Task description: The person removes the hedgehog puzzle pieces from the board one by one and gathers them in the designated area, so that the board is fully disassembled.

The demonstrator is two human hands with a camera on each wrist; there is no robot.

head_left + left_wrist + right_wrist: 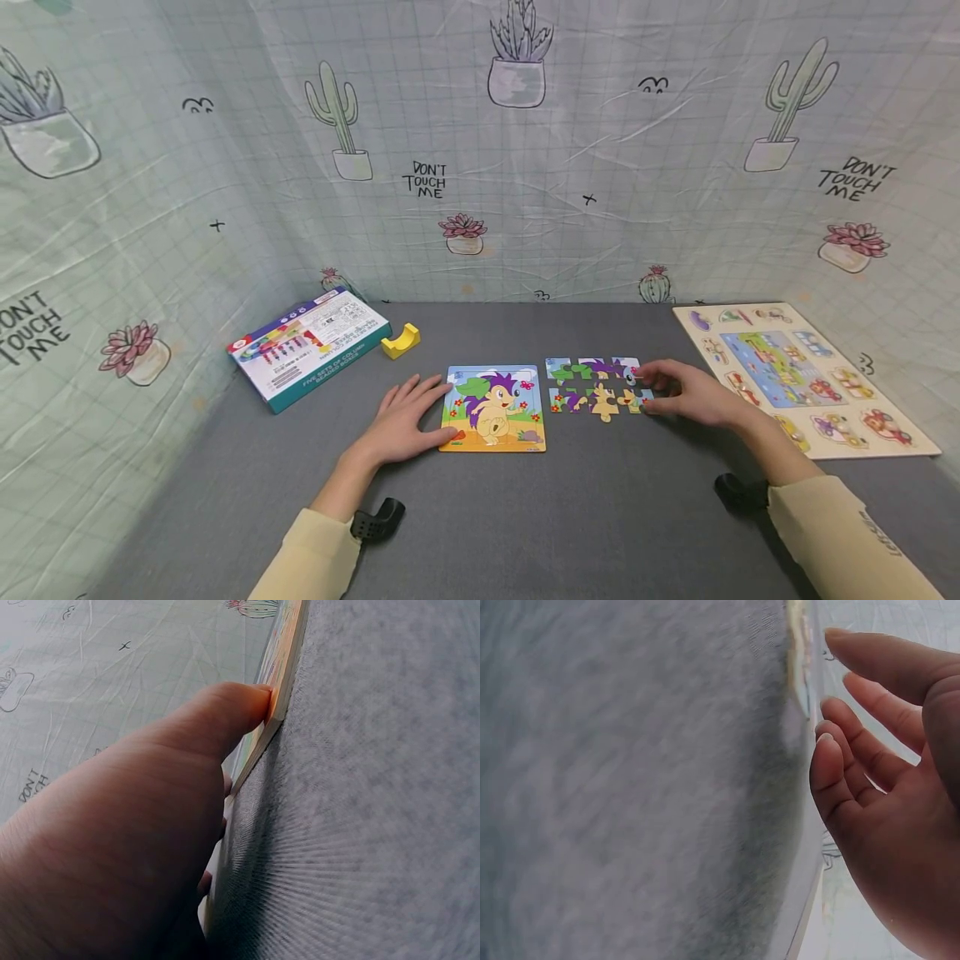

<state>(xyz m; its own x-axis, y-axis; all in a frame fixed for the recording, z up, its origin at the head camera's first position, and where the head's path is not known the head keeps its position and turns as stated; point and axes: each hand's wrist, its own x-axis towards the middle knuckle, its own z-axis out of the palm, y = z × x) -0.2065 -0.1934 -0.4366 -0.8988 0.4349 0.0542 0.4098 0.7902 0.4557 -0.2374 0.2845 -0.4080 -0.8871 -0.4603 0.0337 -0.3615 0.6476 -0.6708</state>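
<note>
A square hedgehog picture puzzle (491,408) lies flat on the grey table in the head view. My left hand (408,421) rests at its left edge with fingers spread, and the thumb (232,709) touches the near left corner in the left wrist view. To the right of that puzzle, loose jigsaw pieces (603,402) lie in two rough rows. Beside the right end of these rows is my right hand (690,392), its fingertips right at the end pieces. The right wrist view shows its thumb (885,656) apart from loosely bent fingers, with nothing held between them.
At the back left lies a boxed bead set (311,346), with a yellow curved block (401,342) by its corner. A large wooden picture board (810,383) lies on the right, partly under the right forearm in the head view. A printed curtain (517,192) borders the table.
</note>
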